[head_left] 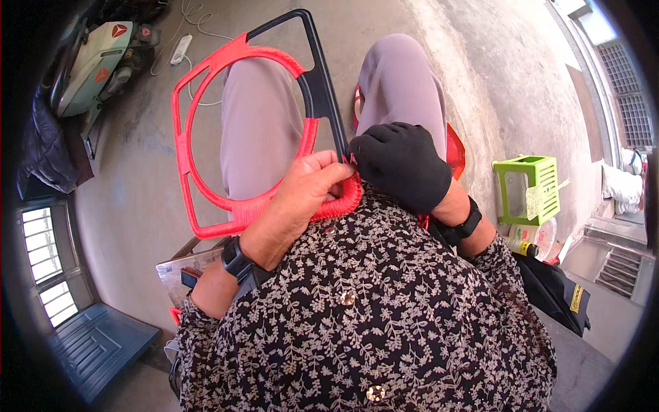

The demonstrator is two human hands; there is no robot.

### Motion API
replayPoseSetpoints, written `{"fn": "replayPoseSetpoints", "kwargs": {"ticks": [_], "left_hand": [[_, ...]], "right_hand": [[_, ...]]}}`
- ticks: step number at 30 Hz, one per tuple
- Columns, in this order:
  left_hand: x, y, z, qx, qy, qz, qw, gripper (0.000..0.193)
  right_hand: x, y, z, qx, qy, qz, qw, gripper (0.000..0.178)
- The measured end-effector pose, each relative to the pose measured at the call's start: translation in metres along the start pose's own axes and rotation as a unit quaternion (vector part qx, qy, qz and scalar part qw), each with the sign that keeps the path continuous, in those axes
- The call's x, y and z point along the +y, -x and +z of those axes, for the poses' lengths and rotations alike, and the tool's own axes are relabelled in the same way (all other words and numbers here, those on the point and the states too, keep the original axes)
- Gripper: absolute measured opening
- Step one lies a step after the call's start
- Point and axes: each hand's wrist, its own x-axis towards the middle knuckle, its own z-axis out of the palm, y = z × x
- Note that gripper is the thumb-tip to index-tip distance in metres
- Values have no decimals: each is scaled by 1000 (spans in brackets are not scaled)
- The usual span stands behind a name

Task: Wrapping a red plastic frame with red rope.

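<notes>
In the head view, the red-wrapped black frame (320,89) lies over the lap (257,130), left and far of the fingers, with the bare left hand (299,189) nearer, its thumb and forefinger pinching at the near right corner, the gloved right hand's (401,165) curled grip hidden, and the long axis running near to far, bare black end pointing far.

Passages around the red-wrapped frame (182,154): its round hole admits a hand, though the left thigh (261,130) lies behind; a narrower gap separates its black bar (326,72) from the right knee (398,62). The left hand (305,191) and gloved right hand (401,165) obstruct the near right corner. A green stool (547,180) stands well apart, right.
</notes>
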Motion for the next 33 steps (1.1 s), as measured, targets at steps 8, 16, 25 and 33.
{"fn": "replayPoseSetpoints", "kwargs": {"ticks": [8,16,25,33], "left_hand": [[-11,-5,-13,-30,-52,4,998,16],[-4,1,-8,-18,-49,14,999,21],[-3,4,-3,2,-70,27,997,20],[-8,-1,-9,-7,-60,8,998,20]], "right_hand": [[3,2,10,48,-130,79,987,11],[5,13,-8,-99,-490,189,845,27],[10,6,-1,-51,-114,-54,991,37],[7,6,4,-11,9,-100,995,25]]}}
